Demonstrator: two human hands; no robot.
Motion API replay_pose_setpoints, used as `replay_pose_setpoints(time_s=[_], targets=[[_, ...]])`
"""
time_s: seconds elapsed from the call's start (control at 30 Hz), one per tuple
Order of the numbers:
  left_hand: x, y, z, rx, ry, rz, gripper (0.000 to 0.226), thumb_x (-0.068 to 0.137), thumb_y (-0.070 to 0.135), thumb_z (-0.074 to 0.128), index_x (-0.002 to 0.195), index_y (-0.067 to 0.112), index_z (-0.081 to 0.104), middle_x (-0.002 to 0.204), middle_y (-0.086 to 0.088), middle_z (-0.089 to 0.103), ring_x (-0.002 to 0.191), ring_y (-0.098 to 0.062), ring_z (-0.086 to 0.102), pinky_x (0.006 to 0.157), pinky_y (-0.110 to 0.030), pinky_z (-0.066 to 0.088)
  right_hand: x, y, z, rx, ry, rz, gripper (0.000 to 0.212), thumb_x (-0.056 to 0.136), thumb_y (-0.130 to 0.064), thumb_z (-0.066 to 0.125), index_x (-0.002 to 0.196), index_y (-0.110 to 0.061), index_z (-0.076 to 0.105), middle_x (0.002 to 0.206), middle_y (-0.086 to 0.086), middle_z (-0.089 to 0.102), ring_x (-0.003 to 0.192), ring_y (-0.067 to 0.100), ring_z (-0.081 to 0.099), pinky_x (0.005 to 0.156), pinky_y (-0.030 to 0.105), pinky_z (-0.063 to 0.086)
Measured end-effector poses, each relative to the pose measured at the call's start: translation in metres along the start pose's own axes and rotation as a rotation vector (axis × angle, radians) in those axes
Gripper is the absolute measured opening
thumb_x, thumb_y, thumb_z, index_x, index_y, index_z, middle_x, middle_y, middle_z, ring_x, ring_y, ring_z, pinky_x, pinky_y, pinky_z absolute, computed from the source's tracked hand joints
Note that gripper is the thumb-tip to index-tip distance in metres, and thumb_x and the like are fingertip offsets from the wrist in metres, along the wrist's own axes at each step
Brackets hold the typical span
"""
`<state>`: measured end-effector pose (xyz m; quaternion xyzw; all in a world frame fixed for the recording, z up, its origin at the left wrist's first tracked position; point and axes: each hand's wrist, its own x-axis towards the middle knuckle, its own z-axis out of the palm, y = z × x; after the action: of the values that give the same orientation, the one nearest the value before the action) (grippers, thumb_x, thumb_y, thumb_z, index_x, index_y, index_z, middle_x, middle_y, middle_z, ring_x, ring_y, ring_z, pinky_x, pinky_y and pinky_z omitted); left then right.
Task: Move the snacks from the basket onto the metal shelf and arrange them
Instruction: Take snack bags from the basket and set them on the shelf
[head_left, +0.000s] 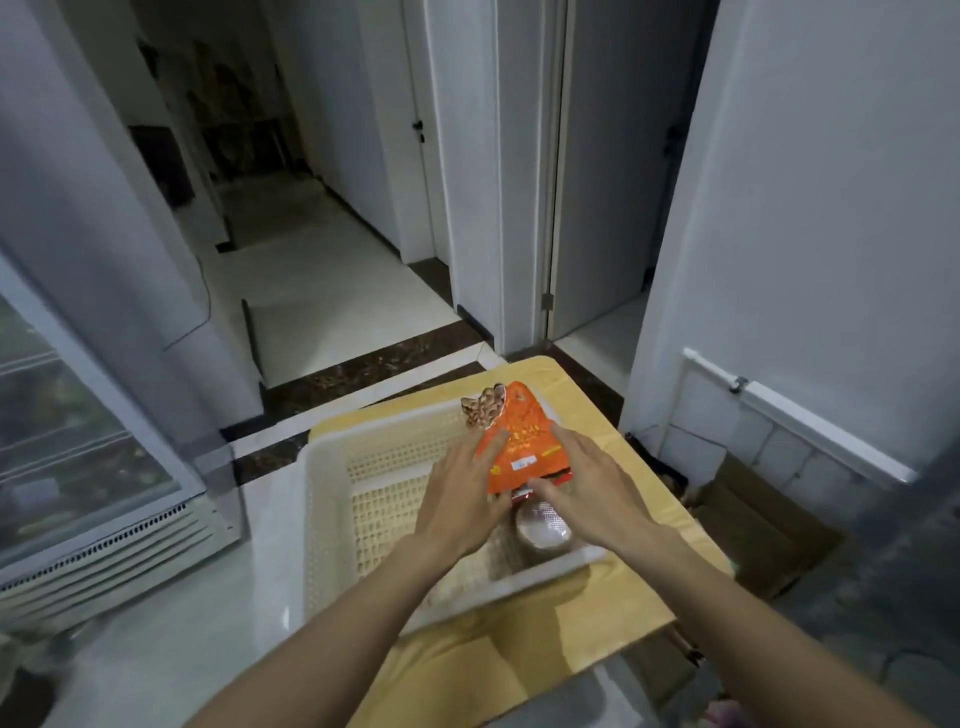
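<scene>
Over the right side of the basket (317, 499), the orange snack bag (519, 447) stands nearly upright, its printed top tilted away from the person, caught between both hands. The left hand (467, 493) grasps its left edge with fingers laid up the front, and the right hand (587, 483) grasps the right edge with the thumb pinching the bottom seam. The frame is soft with blur, so how firm either hold is stays a guess. Taking it by both edges probably keeps the floppy pouch flat and its label facing up, ready for lifting out. Directly under the bag, a round clear-wrapped pack (543, 522) lies on the basket floor and awaits its turn. The basket sits on a yellow cardboard sheet (613, 613). A glass-fronted cabinet (78, 441) stands well apart on the left, and no metal shelf is in view.
</scene>
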<state>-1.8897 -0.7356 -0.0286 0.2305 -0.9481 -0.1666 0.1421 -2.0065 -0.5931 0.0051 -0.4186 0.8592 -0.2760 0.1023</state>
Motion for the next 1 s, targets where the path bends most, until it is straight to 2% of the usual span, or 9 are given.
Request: replay_pose_setpoints(time_s=[0.23,0.37,0.47,0.53,0.63,0.7,0.8,0.9,1.0], targets=[[0.034,-0.030,0.039,0.106,-0.179,0.035,0.068,0.090,0.027,0.061,0.150,0.026,0.030,0.157,-0.001,0.028,0.141,-0.025,0.029,0.113,-0.038,0.025,0.044,0.025,0.030,-0.028,-0.083,0.107,0.074,0.091,-0.053,0.059,0.152,-0.025,0.027,0.148,0.000,0.044,0.129,0.023,0.047,0.099,0.038,0.046],[0.049,-0.044,0.057,0.153,-0.224,0.063,0.058,0.086,0.015,0.060,0.142,0.023,0.047,0.154,-0.002,0.034,0.140,-0.026,0.030,0.111,-0.038,0.026,0.059,0.040,0.041,-0.025,-0.128,0.145,0.073,0.090,-0.051,0.060,0.151,-0.023,0.031,0.143,0.003,0.051,0.126,0.026,0.050,0.098,0.040,0.047],[0.056,-0.052,0.064,0.177,-0.219,0.117,0.049,0.081,0.016,0.066,0.130,0.024,0.061,0.145,-0.002,0.049,0.137,-0.030,0.037,0.110,-0.045,0.026,0.066,0.047,0.046,-0.018,-0.120,0.133,0.069,0.090,-0.049,0.061,0.148,-0.021,0.035,0.142,0.003,0.052,0.127,0.025,0.050,0.099,0.039,0.046],[0.059,-0.059,0.067,0.192,-0.182,0.163,0.044,0.077,0.017,0.073,0.119,0.028,0.068,0.131,0.002,0.061,0.129,-0.032,0.049,0.110,-0.050,0.026,0.069,0.052,0.047,0.003,-0.119,0.132,0.067,0.091,-0.047,0.061,0.148,-0.022,0.036,0.142,0.002,0.052,0.126,0.024,0.051,0.098,0.040,0.047],[0.068,-0.066,0.065,0.181,-0.069,0.240,0.042,0.064,0.016,0.087,0.100,0.033,0.075,0.107,0.011,0.072,0.111,-0.026,0.065,0.106,-0.043,0.023,0.073,0.061,0.045,0.031,-0.095,0.130,0.060,0.093,-0.040,0.060,0.146,-0.023,0.039,0.138,0.001,0.055,0.122,0.022,0.053,0.096,0.040,0.049],[0.077,-0.063,0.053,0.092,0.024,0.249,0.034,0.073,0.013,0.082,0.100,0.032,0.076,0.106,0.012,0.073,0.113,-0.024,0.063,0.110,-0.045,0.021,0.077,0.065,0.041,0.074,-0.031,0.114,0.049,0.096,-0.032,0.055,0.143,-0.023,0.043,0.133,0.002,0.056,0.120,0.019,0.052,0.097,0.041,0.048],[0.097,-0.059,0.026,-0.080,0.101,0.222,0.027,0.085,0.008,0.070,0.103,0.027,0.076,0.107,0.008,0.074,0.112,-0.021,0.062,0.110,-0.055,0.030,0.086,0.062,0.029,0.244,0.157,0.117,0.038,0.099,-0.015,0.046,0.135,-0.025,0.050,0.122,-0.002,0.055,0.112,0.012,0.051,0.096,0.041,0.049],[0.119,-0.055,-0.002,-0.194,0.152,0.200,0.026,0.087,0.004,0.066,0.104,0.021,0.075,0.105,0.006,0.074,0.107,-0.015,0.062,0.109,-0.051,0.034,0.101,0.056,0.013,0.492,0.290,0.177,0.051,0.092,0.003,0.048,0.135,-0.025,0.046,0.128,-0.004,0.052,0.112,0.010,0.050,0.097,0.036,0.047],[0.134,-0.045,-0.033,-0.339,0.184,0.187,0.027,0.088,-0.003,0.062,0.102,0.015,0.076,0.097,0.011,0.070,0.093,-0.006,0.060,0.100,-0.040,0.044,0.114,0.051,-0.001,0.702,0.187,0.226,0.075,0.085,0.005,0.064,0.145,-0.027,0.032,0.137,-0.009,0.047,0.127,0.011,0.044,0.108,0.038,0.038]])
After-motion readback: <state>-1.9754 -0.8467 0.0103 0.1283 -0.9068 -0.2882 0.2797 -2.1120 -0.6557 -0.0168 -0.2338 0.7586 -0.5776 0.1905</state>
